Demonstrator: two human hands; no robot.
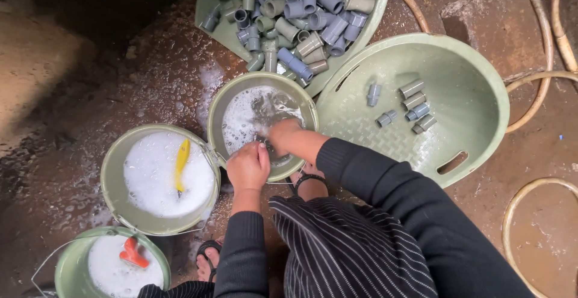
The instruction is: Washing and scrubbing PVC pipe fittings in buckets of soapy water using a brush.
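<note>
My left hand (248, 167) is closed at the near rim of a green bucket (218, 114) of soapy water; something small seems pinched in its fingers, but I cannot make it out. My right hand (283, 135) dips into the same water, fingers curled and partly hidden by foam. Whether it holds a fitting is unclear. Both arms wear black sleeves.
A green tub (208, 3) heaped with grey pipe fittings (301, 9) sits beyond. At right a round green basin (481, 87) holds several washed fittings (412, 105). Two foamy buckets (114, 165) (69, 268) stand at left, with a yellow brush (182, 162) and an orange tool (133, 253). Hoses (542, 93) lie at right.
</note>
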